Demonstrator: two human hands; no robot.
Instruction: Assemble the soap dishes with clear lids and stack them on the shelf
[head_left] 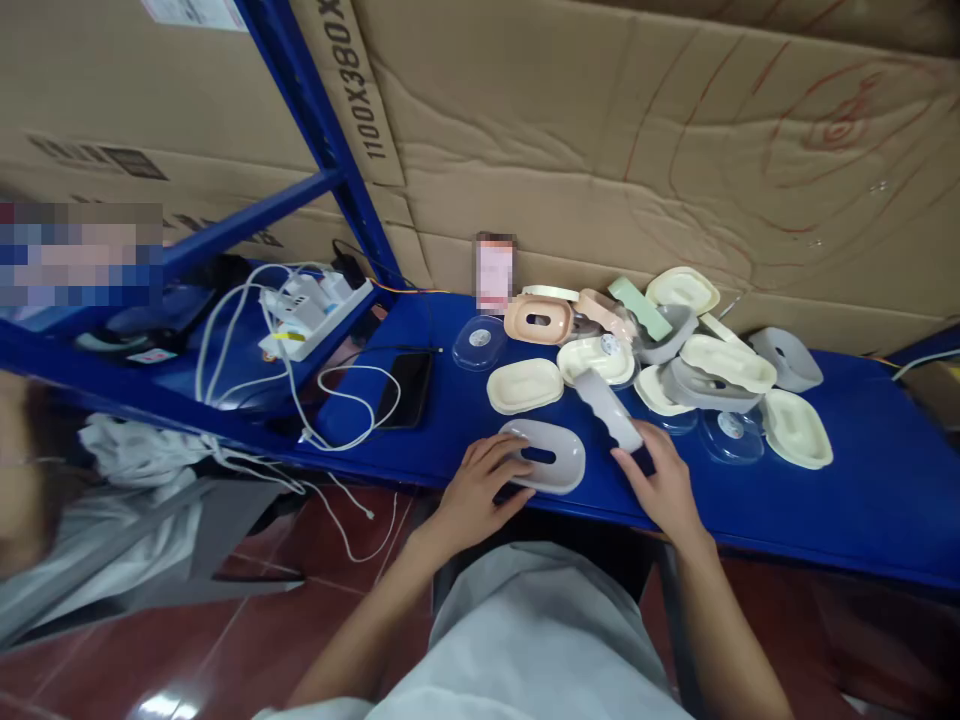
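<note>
My left hand (484, 488) grips the left end of a grey oval plastic dish (564, 462) with a slot in its bottom. Its fingers lie over the rim and the thumb is at the near edge. In my right hand (666, 482) is a grey plastic piece with a wavy edge (606, 408), held by its near end and tilted up to the left. Just beyond the grey dish sits a cream oval tray (525, 387). Another cream tray (596, 360), with a round label on clear plastic over it, lies behind the wavy piece.
On the blue shelf (862, 500) lie peach dishes (538, 318), a green piece (640, 308), grey dishes (786, 358) and clear lids (480, 342). Leftward are a phone (407, 390), white cables (341, 400) and a power strip (319, 325). Cardboard (525, 150) stands behind.
</note>
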